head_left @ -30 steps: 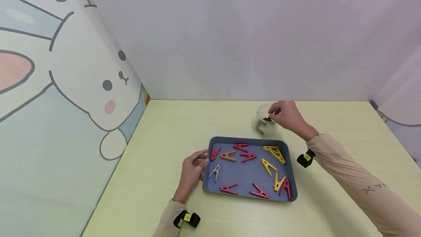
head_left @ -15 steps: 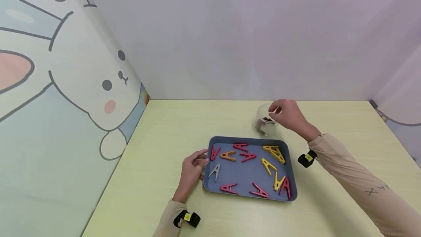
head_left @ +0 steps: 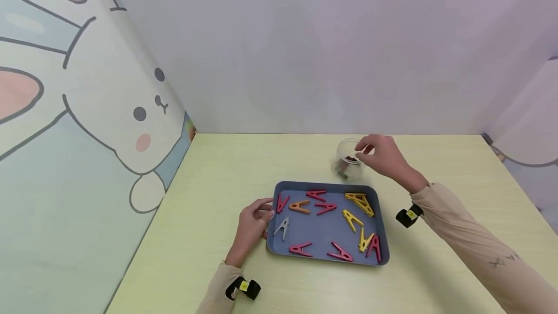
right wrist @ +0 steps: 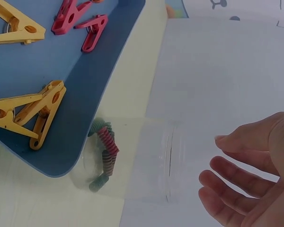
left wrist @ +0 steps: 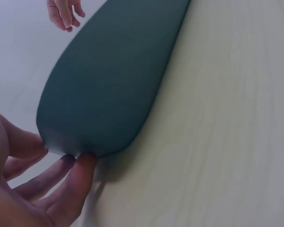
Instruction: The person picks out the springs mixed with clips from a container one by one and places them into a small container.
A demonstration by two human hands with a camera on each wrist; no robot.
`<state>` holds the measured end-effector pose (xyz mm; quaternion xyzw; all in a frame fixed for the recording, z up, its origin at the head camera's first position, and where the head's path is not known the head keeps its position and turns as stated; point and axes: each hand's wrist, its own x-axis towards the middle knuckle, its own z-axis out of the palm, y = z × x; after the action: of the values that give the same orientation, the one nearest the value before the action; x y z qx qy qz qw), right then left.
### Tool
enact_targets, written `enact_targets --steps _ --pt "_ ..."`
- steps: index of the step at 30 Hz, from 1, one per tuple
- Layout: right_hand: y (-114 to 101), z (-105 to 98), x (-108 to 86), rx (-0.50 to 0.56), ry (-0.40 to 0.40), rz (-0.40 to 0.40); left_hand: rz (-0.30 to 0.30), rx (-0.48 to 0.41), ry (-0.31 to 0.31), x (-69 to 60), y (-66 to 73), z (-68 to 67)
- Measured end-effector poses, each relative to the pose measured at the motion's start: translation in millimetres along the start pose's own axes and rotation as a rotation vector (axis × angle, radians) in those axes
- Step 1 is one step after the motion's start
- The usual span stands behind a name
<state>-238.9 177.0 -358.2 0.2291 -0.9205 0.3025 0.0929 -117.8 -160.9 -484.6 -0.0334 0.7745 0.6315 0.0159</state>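
Observation:
At the left end of a blue-grey tray (head_left: pixel 322 227), my left hand (head_left: pixel 250 231) grips the wall. In the left wrist view its thumb and fingertips meet the tray's end (left wrist: pixel 99 90). Clothes pegs lie inside: red ones such as the peg (head_left: pixel 340 252), several yellow ones like the peg (head_left: pixel 353 220), an orange peg (head_left: pixel 299 206) and a grey peg (head_left: pixel 282 228). Behind the tray stands a clear jar (head_left: pixel 348 173) holding ridged green, red and brownish pieces (right wrist: pixel 106 146). My right hand (head_left: pixel 379 155) hovers by its mouth, fingers loosely bent, holding nothing.
A pale yellow table (head_left: pixel 226 168) carries the tray and jar. Behind it rises a light wall (head_left: pixel 305 62), and a curtain with a rabbit drawing (head_left: pixel 104 96) hangs at the left. The jar stands close to the tray's far right corner.
A small red piece pinched by my right hand over the jar has been let go. That hand has since drawn slightly right. My left hand keeps its grip on the tray.

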Motion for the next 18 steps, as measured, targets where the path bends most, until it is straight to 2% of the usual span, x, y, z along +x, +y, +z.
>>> enact_targets --steps 11,15,18 --pt "-4.2 -6.3 -6.3 -0.009 0.018 -0.013 -0.010 0.115 -0.084 8.9 1.2 -11.4" --pt "-5.3 -6.7 -9.8 0.001 0.007 -0.007 0.005 0.167 -0.086 13.2 4.9 -18.7" --pt "-5.4 -7.5 -13.1 0.007 0.013 -0.010 0.027 0.194 -0.060 16.8 8.9 -24.6"
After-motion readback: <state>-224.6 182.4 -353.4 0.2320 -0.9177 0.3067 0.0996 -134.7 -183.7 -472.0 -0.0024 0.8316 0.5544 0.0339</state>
